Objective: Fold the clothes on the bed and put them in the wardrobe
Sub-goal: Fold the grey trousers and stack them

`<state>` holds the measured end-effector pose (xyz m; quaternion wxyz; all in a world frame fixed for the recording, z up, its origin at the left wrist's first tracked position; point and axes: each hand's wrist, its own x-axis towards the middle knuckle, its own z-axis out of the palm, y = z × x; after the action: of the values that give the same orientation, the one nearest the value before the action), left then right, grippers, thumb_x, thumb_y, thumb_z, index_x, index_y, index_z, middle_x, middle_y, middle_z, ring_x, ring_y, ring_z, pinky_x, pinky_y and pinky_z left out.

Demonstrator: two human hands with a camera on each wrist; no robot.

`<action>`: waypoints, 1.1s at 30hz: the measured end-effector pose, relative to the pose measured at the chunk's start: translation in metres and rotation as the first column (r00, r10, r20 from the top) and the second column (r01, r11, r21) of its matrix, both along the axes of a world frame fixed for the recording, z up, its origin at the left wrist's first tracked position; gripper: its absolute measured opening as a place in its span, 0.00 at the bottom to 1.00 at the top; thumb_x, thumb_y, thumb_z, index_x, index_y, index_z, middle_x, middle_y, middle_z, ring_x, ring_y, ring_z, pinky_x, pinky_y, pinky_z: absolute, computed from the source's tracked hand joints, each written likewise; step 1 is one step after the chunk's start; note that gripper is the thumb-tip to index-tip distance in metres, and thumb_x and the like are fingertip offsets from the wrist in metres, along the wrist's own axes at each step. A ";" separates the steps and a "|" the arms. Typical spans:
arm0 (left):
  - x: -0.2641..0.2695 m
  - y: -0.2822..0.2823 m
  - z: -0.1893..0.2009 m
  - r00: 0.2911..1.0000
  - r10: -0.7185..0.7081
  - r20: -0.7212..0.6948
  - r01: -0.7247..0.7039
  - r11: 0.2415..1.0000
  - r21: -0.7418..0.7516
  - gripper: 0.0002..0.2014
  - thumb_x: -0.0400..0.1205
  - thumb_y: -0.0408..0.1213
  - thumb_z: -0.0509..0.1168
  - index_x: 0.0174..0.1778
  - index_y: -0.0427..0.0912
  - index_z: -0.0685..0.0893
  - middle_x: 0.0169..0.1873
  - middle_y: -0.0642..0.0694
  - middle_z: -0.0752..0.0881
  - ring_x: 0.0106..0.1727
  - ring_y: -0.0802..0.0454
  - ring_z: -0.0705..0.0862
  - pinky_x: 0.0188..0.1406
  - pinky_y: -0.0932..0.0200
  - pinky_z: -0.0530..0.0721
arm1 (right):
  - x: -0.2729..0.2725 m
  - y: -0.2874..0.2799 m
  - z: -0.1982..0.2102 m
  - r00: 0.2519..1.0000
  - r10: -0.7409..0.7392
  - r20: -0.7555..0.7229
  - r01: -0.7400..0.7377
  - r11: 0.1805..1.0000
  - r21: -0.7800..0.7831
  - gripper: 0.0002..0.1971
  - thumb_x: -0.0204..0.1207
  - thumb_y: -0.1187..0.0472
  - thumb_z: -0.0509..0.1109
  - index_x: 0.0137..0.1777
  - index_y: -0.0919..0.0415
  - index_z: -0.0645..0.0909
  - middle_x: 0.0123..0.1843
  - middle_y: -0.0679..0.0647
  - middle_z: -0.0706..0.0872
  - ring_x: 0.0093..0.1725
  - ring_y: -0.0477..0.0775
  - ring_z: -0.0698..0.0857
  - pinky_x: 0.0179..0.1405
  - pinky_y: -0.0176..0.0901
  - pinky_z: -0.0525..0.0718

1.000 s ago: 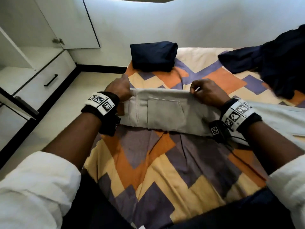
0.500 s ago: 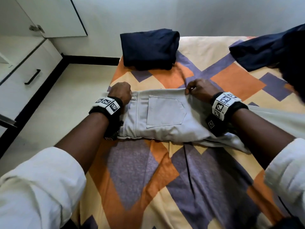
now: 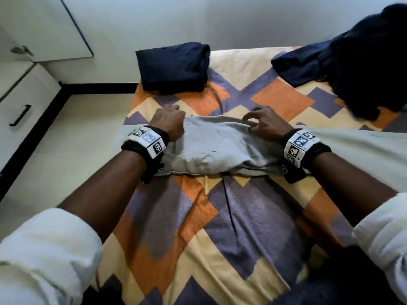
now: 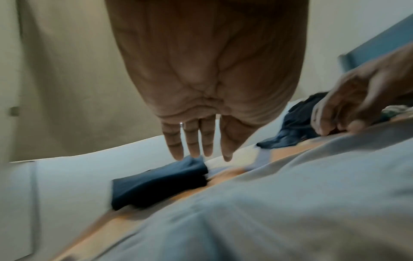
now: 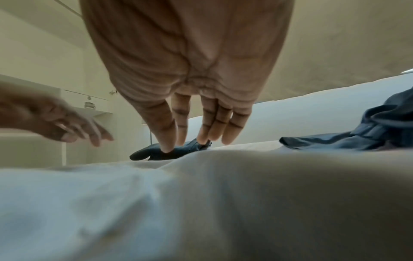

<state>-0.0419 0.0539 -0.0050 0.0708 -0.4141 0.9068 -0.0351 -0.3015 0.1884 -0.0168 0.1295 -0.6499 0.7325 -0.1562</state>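
Two hands over one pair of grey trousers [image 3: 220,148] lying crosswise on the bed [image 3: 231,227], waistband end to the left, legs trailing off right. Left hand [image 3: 169,122] sits at the far left edge, grip released, fingers straight and spread in the wrist view, holding nothing. Right hand [image 3: 266,124] is further right along the far edge, fingers relaxed and reaching down; grip released too, though the head view is too blurred to say whether the tips touch cloth. Looks like the smoothing stage before the next fold. To do it well: flatten the bulge at the near edge, square the seams, then bring the long legs across in one even fold. Folded navy garment [image 3: 174,67] waits at the far side, loose dark clothes [image 3: 352,62] far right, wardrobe [image 3: 44,27] at far left.
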 end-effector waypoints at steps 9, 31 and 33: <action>-0.174 0.172 -0.036 0.897 -0.391 -0.205 0.432 0.872 0.231 0.19 0.79 0.39 0.64 0.66 0.46 0.84 0.69 0.41 0.81 0.72 0.39 0.77 0.70 0.40 0.77 | -0.096 0.215 0.014 0.981 -0.149 -0.121 0.184 0.909 0.375 0.05 0.70 0.60 0.77 0.40 0.59 0.84 0.40 0.54 0.84 0.40 0.54 0.81 0.32 0.40 0.72; -0.302 0.252 -0.044 0.823 -0.392 -0.412 0.468 0.878 0.099 0.23 0.87 0.51 0.57 0.73 0.42 0.77 0.71 0.40 0.81 0.78 0.42 0.69 0.77 0.42 0.60 | -0.259 0.391 -0.031 0.724 -0.674 0.147 0.689 0.716 -0.113 0.14 0.71 0.68 0.64 0.53 0.68 0.85 0.53 0.66 0.87 0.53 0.62 0.84 0.47 0.45 0.76; -0.313 0.254 -0.042 0.786 -0.398 -0.474 0.479 0.876 0.059 0.23 0.85 0.50 0.62 0.73 0.42 0.78 0.70 0.40 0.81 0.77 0.41 0.71 0.78 0.41 0.60 | -0.274 0.384 -0.014 0.645 -0.684 0.341 0.763 0.601 -0.237 0.11 0.72 0.65 0.61 0.50 0.66 0.82 0.49 0.60 0.84 0.50 0.55 0.80 0.47 0.46 0.74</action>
<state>-0.3547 0.3082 -0.0469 -0.1136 -0.1801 0.9690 0.1256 -0.5758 0.5723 -0.0306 0.0117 -0.2857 0.8728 -0.3954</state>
